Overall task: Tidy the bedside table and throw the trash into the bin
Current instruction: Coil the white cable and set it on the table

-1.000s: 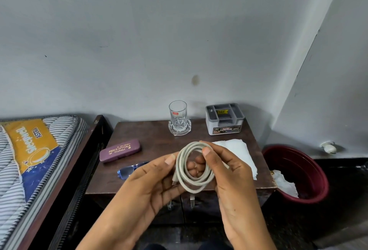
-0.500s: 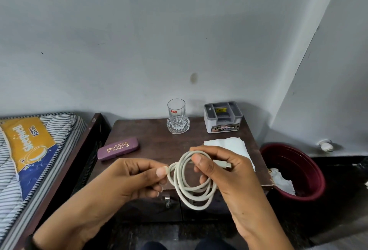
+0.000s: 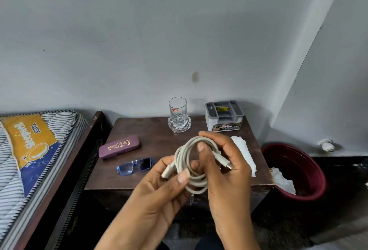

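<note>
White coiled cable (image 3: 192, 162) is pinched by both hands' grips, left (image 3: 159, 188) and right (image 3: 225, 168), raised; left of them, a case (image 3: 119, 146) is marked "PRINCE OPTICALS".

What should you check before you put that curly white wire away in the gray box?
1. Cable wound into a coil: ok, looped in several turns.
2. Both hands gripping it: ok, left hand pinches one plug end, right hand holds the loops.
3. Loose ends tucked in: not ok, both plug ends stick out of the coil.
4. Gray organizer open on top: ok, its compartments show.
5. Coil fits a compartment: cannot tell.
6. Path to the organizer clear: ok, only the flat white tissue lies between; the glass stands off to the left.
</note>
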A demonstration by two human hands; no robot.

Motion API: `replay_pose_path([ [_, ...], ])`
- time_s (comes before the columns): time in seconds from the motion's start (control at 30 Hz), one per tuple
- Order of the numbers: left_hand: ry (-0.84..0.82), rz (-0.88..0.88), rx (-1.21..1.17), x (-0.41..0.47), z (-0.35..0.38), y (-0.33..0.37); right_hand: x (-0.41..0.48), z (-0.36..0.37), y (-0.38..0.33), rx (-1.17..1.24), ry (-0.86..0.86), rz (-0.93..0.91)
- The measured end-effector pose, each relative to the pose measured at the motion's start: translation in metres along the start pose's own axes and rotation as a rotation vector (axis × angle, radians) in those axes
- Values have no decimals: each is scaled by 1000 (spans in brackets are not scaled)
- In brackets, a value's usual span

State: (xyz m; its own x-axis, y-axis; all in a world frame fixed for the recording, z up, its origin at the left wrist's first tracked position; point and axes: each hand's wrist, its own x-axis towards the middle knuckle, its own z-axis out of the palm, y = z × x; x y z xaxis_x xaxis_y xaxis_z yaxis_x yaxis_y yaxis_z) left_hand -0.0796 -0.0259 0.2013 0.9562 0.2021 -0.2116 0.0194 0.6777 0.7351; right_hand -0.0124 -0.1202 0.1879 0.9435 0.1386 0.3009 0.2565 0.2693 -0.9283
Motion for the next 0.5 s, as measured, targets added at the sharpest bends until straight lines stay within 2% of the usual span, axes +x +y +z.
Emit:
replay_pose_path([
  [0.13,75,138,112,0,8,-6,-3,4,1,-187,77,-191],
  [0.2,141,216,162,-1,14,-7,-4,4,2,-162,93,-186],
  [0.27,222,252,145,0,17,-9,-3,3,-2,-54,19,-59],
  [0.4,298,314,131,3,18,-3,6,-10,-6,342,-367,315],
  [0.5,312,361,169,4,20,1,11,-18,-6,489,-417,393],
])
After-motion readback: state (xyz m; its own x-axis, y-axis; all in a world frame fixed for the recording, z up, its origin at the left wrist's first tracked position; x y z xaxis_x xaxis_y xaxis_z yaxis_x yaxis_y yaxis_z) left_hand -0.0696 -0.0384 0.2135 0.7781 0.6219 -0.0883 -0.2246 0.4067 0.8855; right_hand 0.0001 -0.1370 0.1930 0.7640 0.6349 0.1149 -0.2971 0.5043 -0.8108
